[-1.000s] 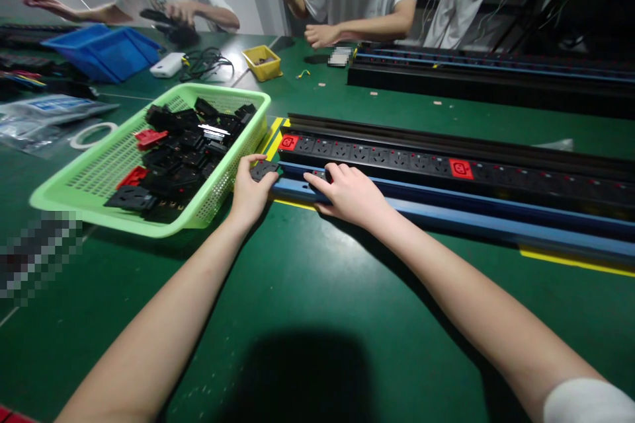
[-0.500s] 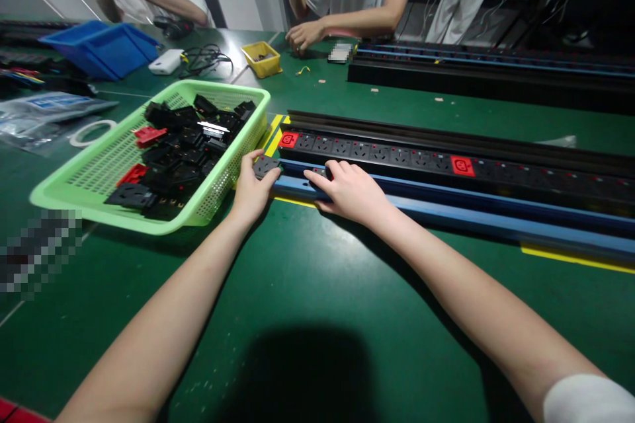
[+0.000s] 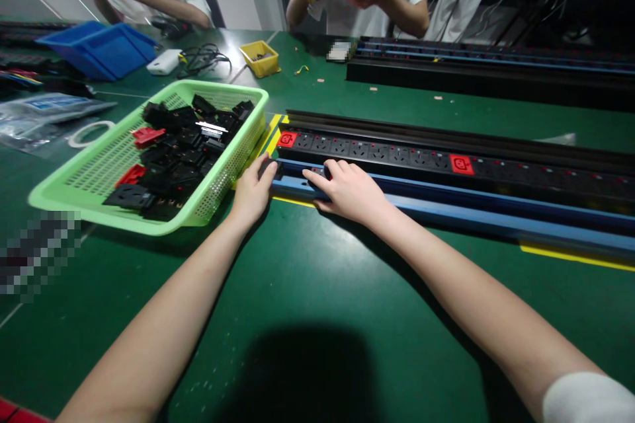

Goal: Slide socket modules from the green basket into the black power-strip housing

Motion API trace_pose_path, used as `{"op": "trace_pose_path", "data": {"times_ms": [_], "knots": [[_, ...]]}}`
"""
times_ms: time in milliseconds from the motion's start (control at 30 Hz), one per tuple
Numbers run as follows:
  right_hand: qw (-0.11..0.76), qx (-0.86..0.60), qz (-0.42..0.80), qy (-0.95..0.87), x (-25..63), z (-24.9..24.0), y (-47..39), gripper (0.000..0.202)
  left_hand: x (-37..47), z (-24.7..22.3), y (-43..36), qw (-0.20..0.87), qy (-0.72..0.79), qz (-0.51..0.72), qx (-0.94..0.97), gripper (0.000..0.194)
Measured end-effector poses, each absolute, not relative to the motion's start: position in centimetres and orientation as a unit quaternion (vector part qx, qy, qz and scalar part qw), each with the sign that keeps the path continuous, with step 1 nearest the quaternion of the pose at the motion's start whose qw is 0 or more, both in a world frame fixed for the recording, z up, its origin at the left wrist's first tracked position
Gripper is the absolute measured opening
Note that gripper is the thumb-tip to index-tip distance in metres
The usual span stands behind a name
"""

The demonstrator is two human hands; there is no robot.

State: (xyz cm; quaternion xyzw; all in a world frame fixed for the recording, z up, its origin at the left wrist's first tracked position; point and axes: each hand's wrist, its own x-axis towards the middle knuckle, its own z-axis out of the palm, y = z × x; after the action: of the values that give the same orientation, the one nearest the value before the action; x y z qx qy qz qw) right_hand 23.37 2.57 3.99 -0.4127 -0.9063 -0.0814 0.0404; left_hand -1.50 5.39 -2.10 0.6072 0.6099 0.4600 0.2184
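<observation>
My left hand (image 3: 252, 190) pinches a black socket module (image 3: 272, 169) between thumb and fingers at the left end of a blue rail (image 3: 421, 206). The module sits at the rail's open channel; whether it is seated cannot be seen. My right hand (image 3: 350, 190) is closed over a second socket module (image 3: 314, 173) in the same channel, thumb and fingers on it and partly covering it. A short gap of bare channel lies between the two modules. Directly behind runs a black strip (image 3: 417, 157) fitted with black sockets and red ones.
A green basket (image 3: 47, 193) holding black and red modules stands left of my left hand. Farther back are a blue bin (image 3: 106, 53), a yellow tray (image 3: 265, 68), cables (image 3: 206, 59) and another long rail assembly (image 3: 486, 82). Co-workers sit across the table.
The module in my left hand has tipped and moved slightly right towards the channel; my right hand has stayed put. A co-worker opposite now holds up a dark red part with wires in both hands.
</observation>
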Motion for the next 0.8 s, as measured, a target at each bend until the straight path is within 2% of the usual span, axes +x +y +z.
{"op": "trace_pose_path", "data": {"times_ms": [133,300,533,800], "knots": [[0.038,-0.413,-0.082,-0.906,23.35,3.94,2.57,0.065,-1.66,-2.09,5.41,0.233,0.602,0.459,0.61,0.057],[0.044,-0.428,-0.074,-0.9,23.23,3.78,2.6,0.08,-1.71,-1.7,5.33,0.241,0.597,0.456,0.614,0.053],[0.047,-0.428,-0.078,-0.899,23.14,3.86,2.61,0.081,-1.6,-1.86,5.36,0.232,0.592,0.449,0.627,0.051],[0.046,-0.431,-0.075,-0.898,23.12,3.75,2.68,0.085,-1.69,-1.36,5.09,0.245,0.592,0.421,0.642,0.056]]}}
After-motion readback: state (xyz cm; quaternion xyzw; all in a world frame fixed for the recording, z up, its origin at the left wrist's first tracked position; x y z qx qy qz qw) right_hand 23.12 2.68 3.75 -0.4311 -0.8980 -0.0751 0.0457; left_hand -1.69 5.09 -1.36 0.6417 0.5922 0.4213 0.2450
